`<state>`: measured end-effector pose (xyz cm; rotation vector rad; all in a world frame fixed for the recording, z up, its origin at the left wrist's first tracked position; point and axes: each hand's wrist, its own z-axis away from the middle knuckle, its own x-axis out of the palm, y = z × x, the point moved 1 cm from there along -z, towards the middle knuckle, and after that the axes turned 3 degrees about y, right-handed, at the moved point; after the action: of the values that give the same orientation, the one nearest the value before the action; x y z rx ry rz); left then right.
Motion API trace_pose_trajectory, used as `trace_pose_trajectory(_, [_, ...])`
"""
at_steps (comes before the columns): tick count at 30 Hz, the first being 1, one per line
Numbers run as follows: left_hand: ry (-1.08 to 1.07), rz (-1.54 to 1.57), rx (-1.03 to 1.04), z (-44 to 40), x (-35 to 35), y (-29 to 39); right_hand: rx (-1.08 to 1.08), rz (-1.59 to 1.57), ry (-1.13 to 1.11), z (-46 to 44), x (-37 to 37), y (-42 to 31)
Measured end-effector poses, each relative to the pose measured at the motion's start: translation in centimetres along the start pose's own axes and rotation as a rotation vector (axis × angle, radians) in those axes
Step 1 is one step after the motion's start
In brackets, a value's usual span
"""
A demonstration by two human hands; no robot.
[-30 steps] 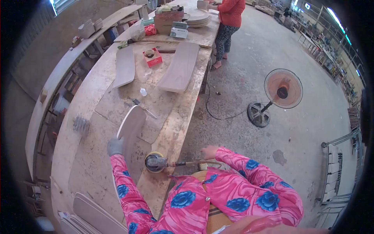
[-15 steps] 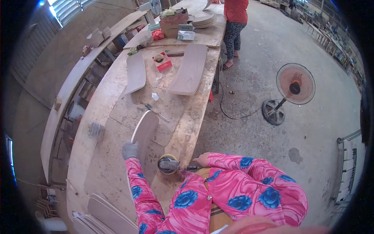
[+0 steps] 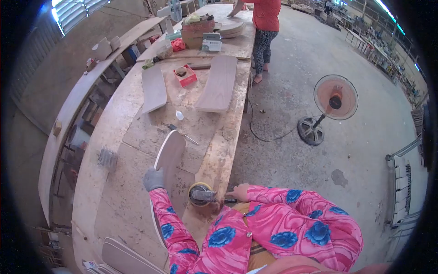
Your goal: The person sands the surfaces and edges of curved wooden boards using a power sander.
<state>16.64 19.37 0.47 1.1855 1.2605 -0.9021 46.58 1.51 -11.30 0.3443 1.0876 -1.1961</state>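
Scuffed bench (image 3: 130,196) stretches away across my feed, the board (image 3: 171,153) lying on its near part. My gloved left hand (image 3: 153,179) holds the board's left edge, fingers curled. My right hand (image 3: 239,192) is at the sander (image 3: 200,195), fingers partly extended; I can't tell whether they grip. Farther off, two other boards (image 3: 218,84) flank a red box (image 3: 187,81).

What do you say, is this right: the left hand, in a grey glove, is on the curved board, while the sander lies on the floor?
The last part is wrong: the head view shows the sander on the worktable. The left hand, in a grey glove, is on the curved board.
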Motion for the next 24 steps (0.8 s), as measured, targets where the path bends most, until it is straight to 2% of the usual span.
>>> trace_pose_trajectory(9, [-0.014, 0.020, 0.001, 0.4, 0.0, -0.2, 0.103, -0.186, 0.031, 0.8, 1.0, 0.4])
trace_pose_trajectory(14, [0.000, 0.043, 0.073, -0.1, 0.5, -0.5, 0.133, -0.206, 0.050, 0.9, 1.5, 0.8])
trace_pose_trajectory(18, [-0.008, 0.057, 0.081, -0.4, 0.6, -0.9, 0.212, -0.230, -0.027, 2.0, -0.5, -0.2])
trace_pose_trajectory(24, [-0.015, 0.054, 0.065, 0.2, 0.1, -0.5, 0.200, -0.298, -0.011, 1.9, 0.2, 0.3])
